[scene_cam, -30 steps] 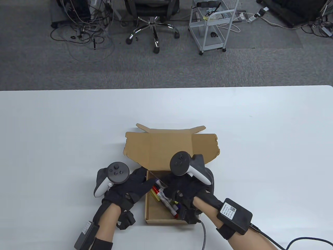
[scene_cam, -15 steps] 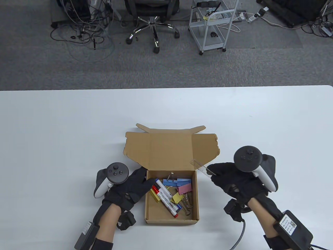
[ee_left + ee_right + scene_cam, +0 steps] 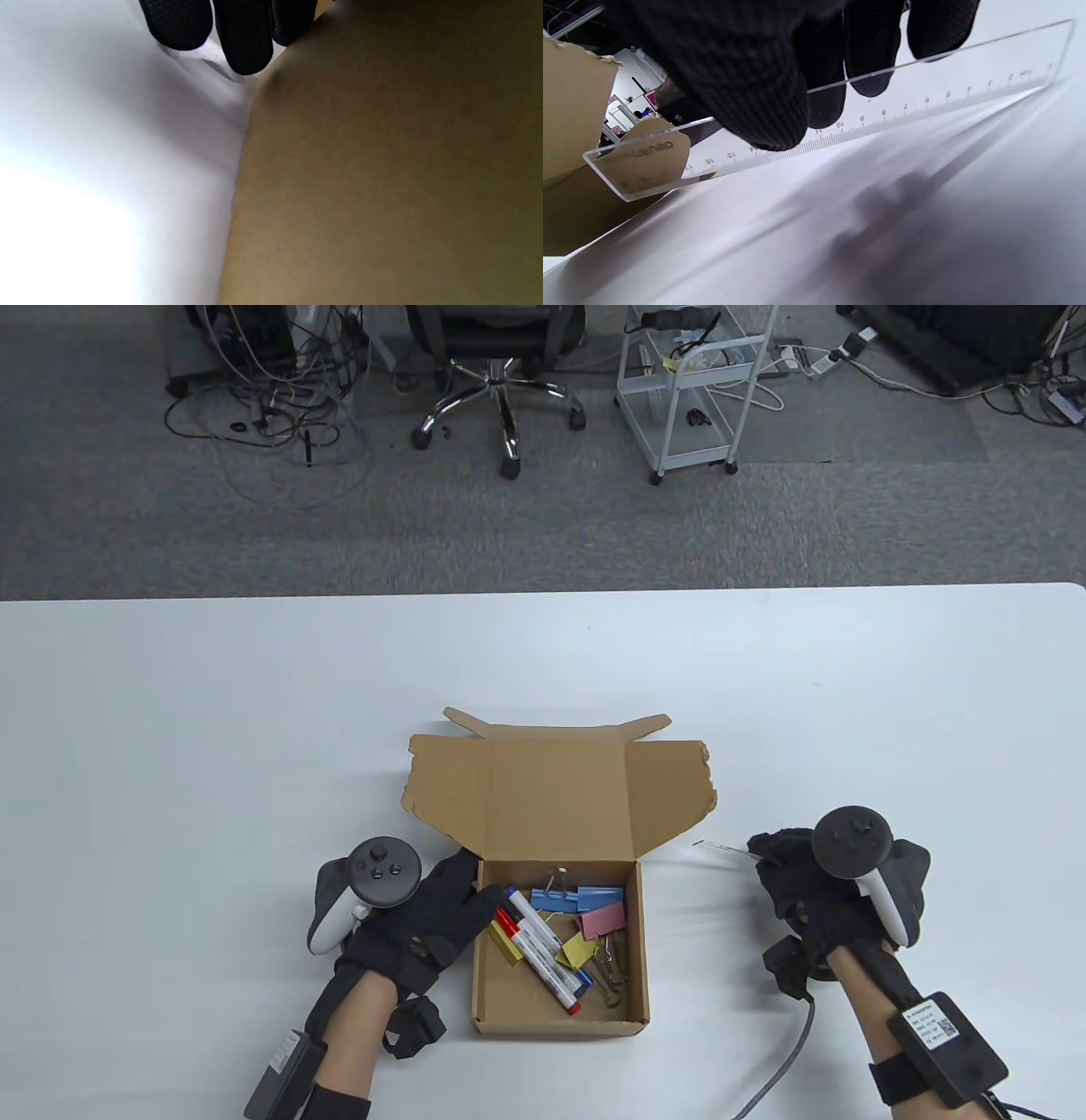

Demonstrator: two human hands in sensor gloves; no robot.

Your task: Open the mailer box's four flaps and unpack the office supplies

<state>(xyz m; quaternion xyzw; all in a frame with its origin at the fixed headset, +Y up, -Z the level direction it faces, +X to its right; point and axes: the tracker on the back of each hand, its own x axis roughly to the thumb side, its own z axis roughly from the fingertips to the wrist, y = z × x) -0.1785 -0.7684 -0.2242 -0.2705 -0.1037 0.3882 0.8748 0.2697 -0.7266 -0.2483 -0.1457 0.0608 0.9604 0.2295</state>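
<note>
Right wrist view: right hand (image 3: 780, 63) pinches ruler (image 3: 865, 114) beside mailer box (image 3: 572, 127).

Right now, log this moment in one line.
right hand: holds ruler above table | left hand: steadies box | markers: inside

We see the brown mailer box (image 3: 560, 950) open on the table (image 3: 170, 729), lid and flaps (image 3: 556, 793) folded back flat, just right of the left grip (image 3: 416, 920), whose fingers touch its left wall. Inside: red and blue markers (image 3: 539, 948), blue and pink binder clips (image 3: 594, 909), yellow notes (image 3: 577, 952). Clear plastic ruler (image 3: 840, 114) is out, pinched in the right grip (image 3: 806, 882), tilted low over the table, well right of the box.
</note>
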